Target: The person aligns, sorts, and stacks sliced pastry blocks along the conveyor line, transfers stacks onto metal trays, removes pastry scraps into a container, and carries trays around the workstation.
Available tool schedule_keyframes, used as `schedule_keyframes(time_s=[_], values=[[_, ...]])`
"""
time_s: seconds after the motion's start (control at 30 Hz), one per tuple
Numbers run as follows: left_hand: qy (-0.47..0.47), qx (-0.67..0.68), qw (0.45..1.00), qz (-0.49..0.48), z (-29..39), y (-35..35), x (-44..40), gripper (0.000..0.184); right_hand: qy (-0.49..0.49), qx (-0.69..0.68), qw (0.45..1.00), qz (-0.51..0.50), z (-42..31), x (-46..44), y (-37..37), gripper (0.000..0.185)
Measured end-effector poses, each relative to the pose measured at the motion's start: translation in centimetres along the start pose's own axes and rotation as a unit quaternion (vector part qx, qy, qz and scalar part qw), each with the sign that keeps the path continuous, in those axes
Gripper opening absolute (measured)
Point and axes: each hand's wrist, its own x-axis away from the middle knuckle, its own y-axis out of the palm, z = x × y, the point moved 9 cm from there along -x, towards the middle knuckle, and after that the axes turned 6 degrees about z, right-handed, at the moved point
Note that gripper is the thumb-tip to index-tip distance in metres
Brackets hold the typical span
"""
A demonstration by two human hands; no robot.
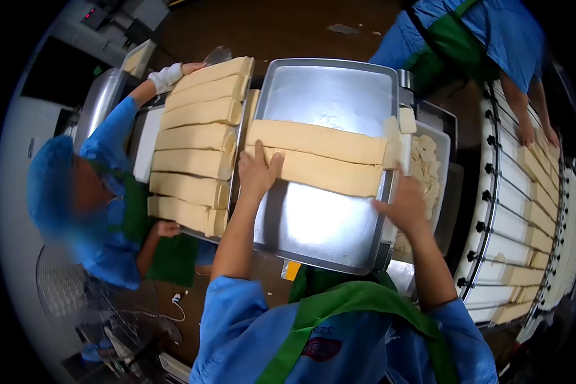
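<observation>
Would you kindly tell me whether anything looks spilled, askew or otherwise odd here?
Beyond the tray, a pale patch stands out on the dark floor; it looks like a spill, though I cannot tell of what. The dough also covers part of the tray's right rim, which may be intended.

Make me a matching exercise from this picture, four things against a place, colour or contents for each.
1. Left hand
2. Co-worker's cap
3. Apron strap across the person's chest
4. Tub

A. Holding dough scraps
B. Green
C. On the dough strips
D. Blue

Pairs: 1-C, 2-D, 3-B, 4-A
</observation>
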Motion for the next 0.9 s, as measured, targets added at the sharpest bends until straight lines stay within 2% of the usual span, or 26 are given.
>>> schedule_keyframes(time_s=[0.03,0.07,0.1,0.13,0.17,0.23,0.33,0.37,0.43,0.5,0.57,0.6,0.63,0.67,0.7,0.73,0.77,0.8,0.83,0.87,0.9], values=[[0.011,0.006,1.0,-0.005,0.9,-0.8,-0.1,0.069,-0.008,-0.038,0.999,-0.038,-1.7,-0.3,1.9,0.106],[-0.018,0.049,0.998,-0.025,1.2,-2.0,-0.4,0.072,0.017,0.045,0.994,-0.096,-3.1,-0.9,3.3,0.112],[-0.05,0.091,0.993,-0.047,1.0,-2.3,-0.5,0.076,0.023,0.048,0.994,-0.093,-3.9,-1.3,4.3,0.112],[0.018,0.071,0.997,0.004,1.1,-2.3,-0.8,0.082,0.043,0.04,0.996,-0.068,-3.9,-1.6,5.7,0.109],[0.023,0.073,0.997,-0.001,-0.2,-1.4,-0.5,0.082,0.063,0.032,0.997,-0.043,-3.6,-1.5,6.4,0.107],[0.115,0.097,0.988,-0.04,-0.6,-0.9,1.3,0.088,0.048,0.045,0.997,-0.043,-3.3,0.0,6.4,0.107],[0.101,0.128,0.968,-0.191,-2.8,-1.0,5.4,0.09,0.038,0.03,0.991,-0.121,-2.2,2.6,7.3,0.101],[0.093,0.136,0.958,-0.233,-3.1,-1.3,6.6,0.09,0.045,0.031,0.991,-0.119,-2.2,2.2,6.7,0.101],[0.111,0.124,0.949,-0.267,-2.3,-1.9,7.6,0.093,0.045,0.033,0.982,-0.179,-3.6,2.0,6.9,0.095],[0.086,0.031,0.973,-0.21,-0.7,-2.1,7.0,0.101,-0.046,0.085,0.994,-0.053,-4.6,1.4,7.5,0.074],[0.15,0.032,0.971,-0.182,-0.1,-1.5,7.1,0.092,-0.014,-0.023,1.0,-0.008,-2.9,1.3,10.3,0.047],[0.168,0.07,0.973,-0.141,0.1,-1.7,7.7,0.086,-0.03,-0.031,0.997,0.063,-3.1,2.1,8.9,0.041],[0.13,0.069,0.98,-0.134,0.7,-2.8,8.4,0.085,-0.049,-0.035,0.989,0.133,-3.1,2.7,7.1,0.038],[0.121,0.066,0.988,-0.072,2.5,-5.0,8.8,0.084,-0.026,-0.053,0.993,0.1,-2.6,3.0,5.1,0.041],[0.085,0.131,0.988,-0.02,2.9,-5.9,9.3,0.083,-0.01,-0.076,0.995,0.061,-2.4,3.8,2.5,0.045],[0.144,0.104,0.98,0.09,4.2,-7.5,10.0,0.077,0.016,-0.07,0.995,0.073,-0.6,4.7,0.2,0.045],[0.166,0.112,0.976,0.083,7.1,-6.9,10.3,0.077,-0.042,-0.054,0.98,0.185,0.3,6.0,-4.0,0.043],[0.126,0.287,0.943,0.112,8.7,-7.6,10.9,0.08,-0.108,-0.037,0.95,0.29,0.5,8.1,-8.1,0.041],[0.072,0.444,0.882,0.143,9.1,-8.3,11.3,0.082,0.014,-0.262,0.934,0.243,3.8,8.6,-11.7,0.036],[0.191,0.232,0.914,0.272,11.8,-10.6,13.0,0.083,0.125,-0.477,0.853,0.169,7.0,9.5,-13.1,0.035],[0.222,0.202,0.904,0.306,13.7,-11.2,14.3,0.083,0.101,-0.464,0.853,0.215,9.8,10.6,-13.0,0.047]])
